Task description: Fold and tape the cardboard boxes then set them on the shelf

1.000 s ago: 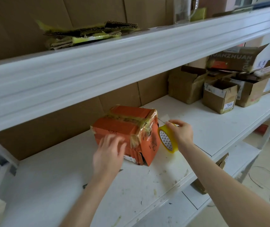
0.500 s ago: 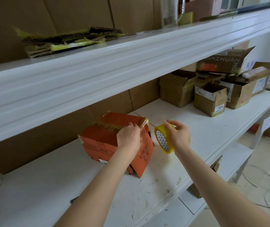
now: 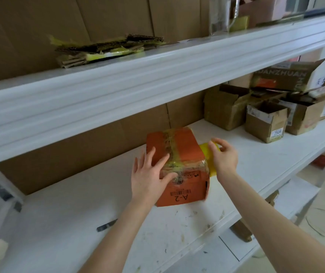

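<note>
Orange box (image 3: 185,150), marked A-2 and taped over the top, sits on the scuffed white shelf (image 3: 256,164). Got my left hand (image 3: 149,174) flat on it, right hand (image 3: 224,156) gripping the tape (image 3: 206,150) beside it. Some brown boxes (image 3: 264,123) farther right.

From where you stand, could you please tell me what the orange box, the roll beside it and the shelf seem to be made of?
Orange box: cardboard by its folded panels, matt orange print; crinkled glossy tape crosses it.
Roll: likely glossy yellow plastic tape.
Shelf: smooth, white-painted, scuffed; metal or wood, I cannot tell.
</note>
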Motion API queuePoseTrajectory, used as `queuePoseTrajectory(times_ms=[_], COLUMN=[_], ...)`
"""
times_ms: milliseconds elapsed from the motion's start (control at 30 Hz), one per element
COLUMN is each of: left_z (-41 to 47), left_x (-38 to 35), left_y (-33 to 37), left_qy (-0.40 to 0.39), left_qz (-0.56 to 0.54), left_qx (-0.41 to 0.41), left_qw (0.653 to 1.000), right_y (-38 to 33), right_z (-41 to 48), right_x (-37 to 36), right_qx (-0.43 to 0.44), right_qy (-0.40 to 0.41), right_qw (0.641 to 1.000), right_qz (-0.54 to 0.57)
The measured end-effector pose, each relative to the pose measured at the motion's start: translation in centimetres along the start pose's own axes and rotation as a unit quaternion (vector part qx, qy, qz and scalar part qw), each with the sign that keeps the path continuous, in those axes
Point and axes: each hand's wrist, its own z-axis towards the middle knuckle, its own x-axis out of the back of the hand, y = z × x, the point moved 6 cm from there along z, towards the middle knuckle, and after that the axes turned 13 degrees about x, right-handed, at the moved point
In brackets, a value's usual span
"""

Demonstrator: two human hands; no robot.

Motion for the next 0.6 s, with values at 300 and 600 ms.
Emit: queuePoseTrajectory(times_ms=[300,600], left_z=[0.7,-5.5], left_x=[0.7,-2.7], left_y=[0.2,-12.6], left_qy=[0.052,-0.213], left_qz=[-0.022,0.148], left_qx=[0.000,0.223], left_qw=[0.998,0.939], right_y=[0.0,-0.3], right_z=[-0.6,-2.3], right_x=[2.1,-0.5], right_qx=[-0.008,-0.016], right_qy=[0.033,0.025], right_qw=[0.999,0.999], right_qz=[-0.003,0.011])
